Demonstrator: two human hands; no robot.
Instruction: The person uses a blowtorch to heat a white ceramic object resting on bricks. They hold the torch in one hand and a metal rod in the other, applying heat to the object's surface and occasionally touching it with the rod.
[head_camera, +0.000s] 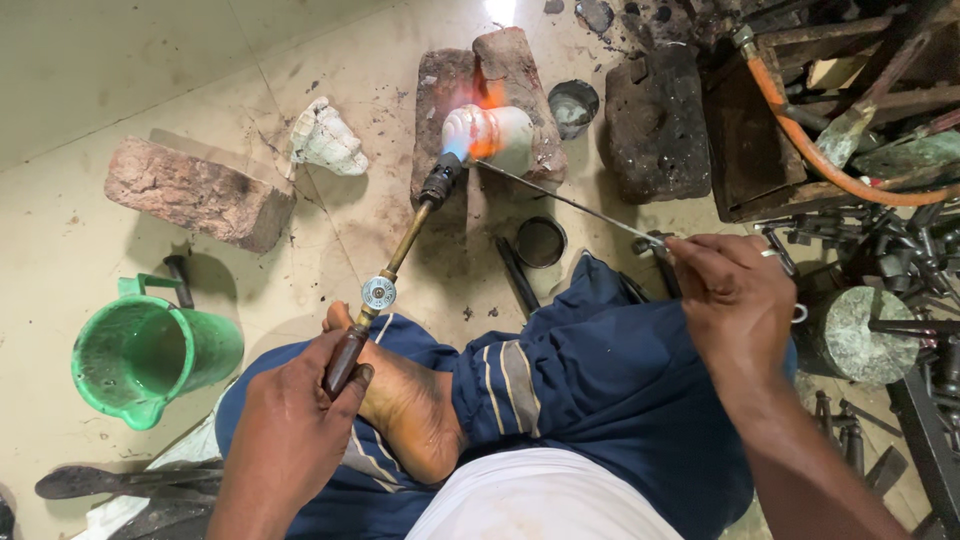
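Observation:
My left hand (295, 425) grips the dark wooden handle of a brass gas torch (400, 255). Its nozzle points up and right, and a blue and orange flame plays on a white shell-shaped piece (495, 135) lying on a brick (445, 85). My right hand (735, 300) pinches a thin metal rod (570, 200) whose far tip reaches the base of the white piece. I sit cross-legged in dark blue trousers, one bare foot (405, 400) under the torch handle.
A green plastic jug (150, 355) stands at left, a loose brick (195, 190) behind it, and a second white shell piece (325, 140) on the floor. Two small round tins (541, 242) (573, 105) sit near the brick. An orange hose (800, 145) and piled metal tools fill the right.

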